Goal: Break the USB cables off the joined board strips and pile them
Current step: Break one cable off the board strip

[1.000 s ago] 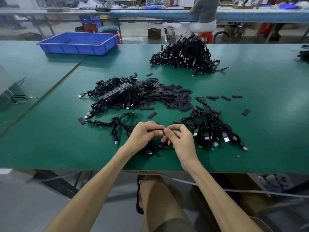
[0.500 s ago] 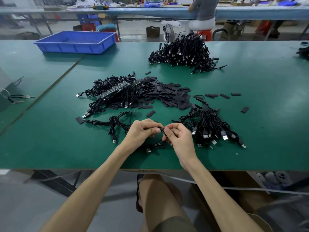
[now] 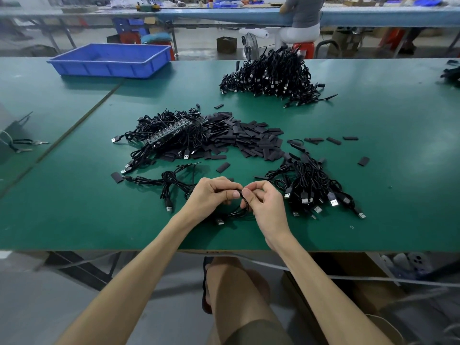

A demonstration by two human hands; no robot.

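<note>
**Grip:** The left hand (image 3: 214, 195) and right hand (image 3: 265, 205) are both clenched on one cable (image 3: 246, 204), thumb tips facing and almost touching, over the near edge of the counter (image 3: 74, 215). The cable's black loop hangs between the thumbs. Its plug (image 3: 219, 222) lies on the counter just below the left hand. Whether a board piece sits inside the pinch cannot be told.

**Change:** Over the past second the hands keep to the same spot; only the thumbs have drawn in tip to tip.

**Judgement:** The break-off appears still in progress, and this cable is not yet piled.

**Surroundings:**
- A small pile (image 3: 313, 190) lies just beside the right hand.
- A board strip (image 3: 174, 131) with cables attached lies further back.
- Black offcuts (image 3: 249, 140) lie scattered beside the strip.
- A large pile (image 3: 268, 73) sits at the far side.
</note>
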